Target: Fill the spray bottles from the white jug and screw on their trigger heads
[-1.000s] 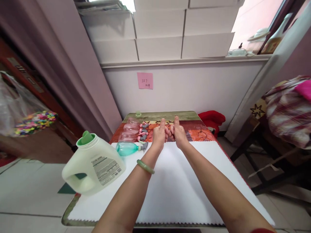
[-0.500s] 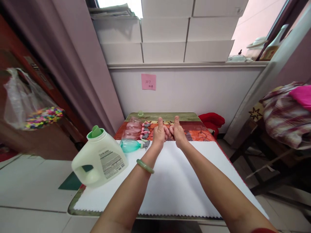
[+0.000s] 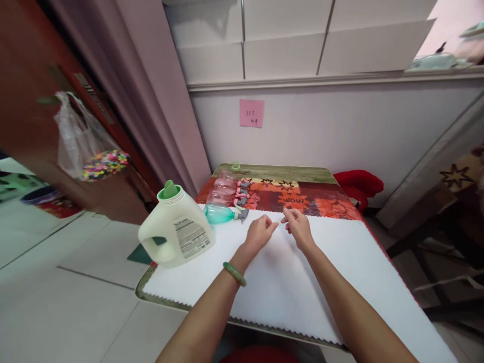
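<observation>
Right hand (image 3: 297, 225) half-open, apparently empty; left hand (image 3: 260, 232) curled, closure and contents undeterminable from here. At its ten o'clock lies a turquoise transparent-plastic spray bottle (image 3: 218, 215); at nine stands a pale, handled plastic jug (image 3: 182, 233), seemingly uncapped. A careless leftward sweep could topple it, spilling any contents.

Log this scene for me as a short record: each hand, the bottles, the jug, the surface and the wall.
Left hand: over the white mat, fingers curled, no object visible in it; green bangle on the wrist
Right hand: beside the left, fingers loosely bent, no object visible
Teal spray bottle: lying on its side, trigger toward the hands
Pink spray bottles: lying beyond the teal one
Detergent jug: upright, green spout showing
White mat: scalloped edge, over a patterned tabletop
Wall: pink note with handwriting
</observation>
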